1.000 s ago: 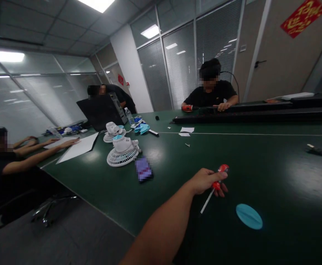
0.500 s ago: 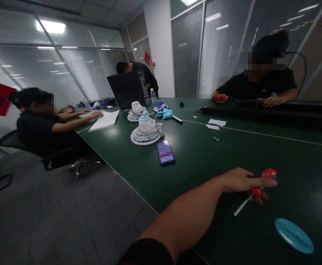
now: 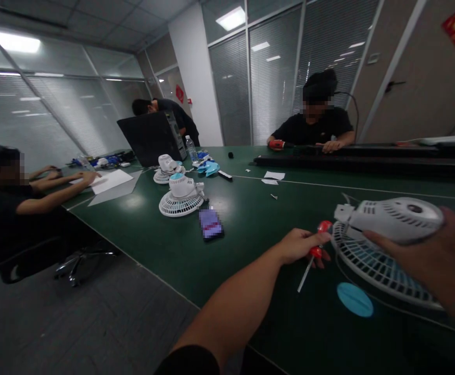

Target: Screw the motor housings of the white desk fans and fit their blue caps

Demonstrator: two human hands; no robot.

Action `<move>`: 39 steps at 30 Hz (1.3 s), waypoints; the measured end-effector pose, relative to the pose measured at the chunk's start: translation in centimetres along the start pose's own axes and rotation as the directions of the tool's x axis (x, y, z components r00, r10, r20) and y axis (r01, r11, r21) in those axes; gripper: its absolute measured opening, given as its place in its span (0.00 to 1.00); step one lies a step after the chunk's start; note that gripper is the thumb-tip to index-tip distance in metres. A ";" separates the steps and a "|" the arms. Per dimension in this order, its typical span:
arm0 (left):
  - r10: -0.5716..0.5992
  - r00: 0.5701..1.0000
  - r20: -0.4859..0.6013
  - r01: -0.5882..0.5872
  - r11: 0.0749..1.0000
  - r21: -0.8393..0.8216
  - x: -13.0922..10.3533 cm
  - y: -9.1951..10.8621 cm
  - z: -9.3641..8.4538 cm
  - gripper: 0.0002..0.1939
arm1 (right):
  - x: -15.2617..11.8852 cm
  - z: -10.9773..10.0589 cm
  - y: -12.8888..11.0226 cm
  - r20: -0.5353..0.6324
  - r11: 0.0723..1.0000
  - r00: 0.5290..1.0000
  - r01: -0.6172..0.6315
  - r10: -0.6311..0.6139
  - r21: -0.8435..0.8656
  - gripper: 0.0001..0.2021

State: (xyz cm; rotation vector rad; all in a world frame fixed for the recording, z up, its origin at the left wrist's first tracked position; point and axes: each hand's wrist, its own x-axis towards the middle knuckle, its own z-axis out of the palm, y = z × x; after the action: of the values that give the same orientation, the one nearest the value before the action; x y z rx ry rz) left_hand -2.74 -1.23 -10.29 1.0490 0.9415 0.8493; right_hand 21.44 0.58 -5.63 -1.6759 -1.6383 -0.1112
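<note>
My left hand (image 3: 303, 246) is closed around a screwdriver with a red-and-clear handle and a slim metal shaft (image 3: 316, 252), its tip angled down toward me. My right hand (image 3: 432, 250), blurred, is clasped over the smooth motor housing of a white plastic fan with a round slatted grille (image 3: 391, 219), grille downward, at the right of the dark green table (image 3: 258, 229); I can't tell whether it touches the surface. A loose one-sided grip on that housing might let it tip. The screwdriver's handle sits close enough to knock the grille, and careless lowering could pin the glossy blue oval plastic disc (image 3: 355, 299) just beside it.
</note>
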 end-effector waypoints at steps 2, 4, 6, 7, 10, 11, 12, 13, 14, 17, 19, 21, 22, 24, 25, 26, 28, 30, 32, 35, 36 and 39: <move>0.059 0.998 -0.028 -0.059 0.998 -0.006 -0.3 0.0 0.2 0.23 | -1.4 0.3 -1.8 0.147 0.996 0.988 -0.058 0.048 0.065 0.62; 0.117 0.991 -0.071 -0.119 0.993 -0.013 -0.5 0.0 0.4 0.28 | -2.6 0.6 -3.3 0.176 0.994 0.984 -0.023 0.004 0.104 0.60; 0.164 0.979 -0.122 -0.167 0.986 -0.015 -0.6 0.0 0.4 0.33 | -3.5 1.0 -4.0 0.169 0.990 0.985 0.021 -0.045 0.141 0.59; 0.184 0.972 -0.145 -0.188 0.982 -0.013 -0.7 0.0 0.5 0.34 | -3.7 1.2 -4.1 0.154 0.987 0.986 0.032 -0.057 0.157 0.59; 0.224 0.956 -0.190 -0.230 0.973 -0.008 -0.7 0.1 0.6 0.37 | -3.9 1.7 -3.7 0.118 0.983 0.991 0.045 -0.067 0.179 0.61; 0.231 0.953 -0.196 -0.236 0.972 -0.007 -0.7 0.0 0.6 0.37 | -3.9 1.8 -3.4 0.120 0.982 0.990 0.049 -0.072 0.180 0.61; 0.234 0.951 -0.202 -0.240 0.971 -0.006 -0.7 0.0 0.6 0.37 | -3.9 1.8 -3.2 0.127 0.982 0.989 0.056 -0.080 0.183 0.61; 0.234 0.950 -0.208 -0.240 0.971 -0.006 -0.7 0.0 0.6 0.37 | -3.9 1.7 -3.0 0.143 0.980 0.986 0.064 -0.091 0.187 0.61; 0.232 0.949 -0.215 -0.239 0.971 -0.006 -0.6 0.0 0.5 0.37 | -3.9 1.6 -2.8 0.162 0.979 0.982 0.068 -0.100 0.190 0.60; 0.223 0.943 -0.247 -0.231 0.973 -0.002 -0.5 -0.1 0.4 0.37 | -4.0 1.1 -2.5 0.210 0.978 0.972 0.066 -0.109 0.199 0.58; 0.219 0.937 -0.273 -0.226 0.974 0.006 -0.5 -0.1 0.3 0.36 | -4.0 1.0 -2.4 0.211 0.977 0.971 0.067 -0.110 0.201 0.56; 0.217 0.930 -0.295 -0.223 0.975 0.014 -0.4 -0.1 0.3 0.36 | -4.0 0.9 -2.4 0.200 0.976 0.972 0.081 -0.122 0.204 0.55; 0.217 0.928 -0.301 -0.223 0.975 0.018 -0.5 -0.1 0.3 0.35 | -4.0 0.9 -2.5 0.193 0.975 0.973 0.087 -0.128 0.206 0.54; 0.221 0.925 -0.310 -0.225 0.974 0.023 -0.5 -0.1 0.2 0.35 | -4.0 0.8 -2.6 0.173 0.974 0.977 0.087 -0.124 0.207 0.54; 0.223 0.923 -0.314 -0.227 0.974 0.026 -0.5 -0.1 0.2 0.35 | -4.1 0.8 -2.7 0.163 0.975 0.981 0.075 -0.110 0.207 0.54; 0.225 0.921 -0.318 -0.228 0.973 0.029 -0.5 -0.1 0.2 0.35 | -4.2 0.7 -2.8 0.160 0.976 0.983 0.056 -0.091 0.211 0.54; 0.227 0.918 -0.325 -0.228 0.973 0.035 -0.6 0.0 0.2 0.35 | -4.3 0.5 -2.9 0.177 0.973 0.983 0.004 -0.046 0.232 0.54; 0.229 0.918 -0.325 -0.227 0.973 0.043 -0.6 0.1 0.2 0.36 | -4.4 0.4 -3.0 0.205 0.967 0.979 -0.042 -0.011 0.251 0.55; 0.236 0.917 -0.323 -0.232 0.971 0.050 -0.7 0.3 0.2 0.36 | -4.3 0.4 -3.1 0.204 0.970 0.979 -0.034 -0.016 0.242 0.55; 0.251 0.913 -0.321 -0.245 0.968 0.061 -0.9 0.5 0.3 0.36 | -4.1 0.3 -3.2 0.182 0.983 0.981 0.029 -0.063 0.183 0.53; 0.256 0.912 -0.320 -0.249 0.966 0.064 -0.9 0.5 0.4 0.35 | -4.0 0.2 -3.3 0.183 0.984 0.981 0.038 -0.070 0.172 0.52; 0.274 0.908 -0.317 -0.263 0.962 0.077 -1.1 0.7 0.5 0.35 | -4.0 -0.1 -3.6 0.201 0.981 0.977 0.031 -0.070 0.190 0.49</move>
State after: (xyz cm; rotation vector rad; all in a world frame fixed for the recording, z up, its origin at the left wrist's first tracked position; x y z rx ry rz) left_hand -2.77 -2.18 -9.24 1.1024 1.1039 1.2692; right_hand 17.64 -3.14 -6.14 -1.5445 -1.7861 0.1931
